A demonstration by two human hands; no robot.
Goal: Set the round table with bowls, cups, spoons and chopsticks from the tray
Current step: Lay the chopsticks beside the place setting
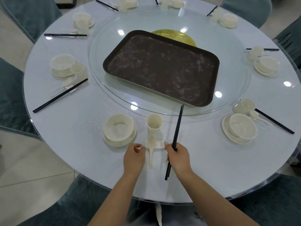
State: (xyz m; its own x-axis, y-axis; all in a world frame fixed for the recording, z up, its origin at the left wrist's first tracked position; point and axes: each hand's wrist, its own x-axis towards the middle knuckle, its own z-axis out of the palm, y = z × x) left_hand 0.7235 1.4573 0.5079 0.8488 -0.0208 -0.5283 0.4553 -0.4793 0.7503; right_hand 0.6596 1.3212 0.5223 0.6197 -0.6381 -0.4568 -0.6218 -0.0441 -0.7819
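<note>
Presently, my right grip [178,158] pinched the chopsticks [176,134], left grip [134,156] curled beside the spoon [151,148], tray [162,66] bare on the counter [81,115].

Glass turntable [236,88], gold centre disc [179,36], teal-covered chairs [31,15], perhaps tiled floor [32,173]

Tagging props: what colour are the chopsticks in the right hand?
Black chopsticks, gripped by the right hand; clearest in the head view.

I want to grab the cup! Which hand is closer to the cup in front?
Left, but only just. The left hand sits below the cup, a bit to its left, by the spoon. The right hand grips the chopsticks, lower right of it.
</note>
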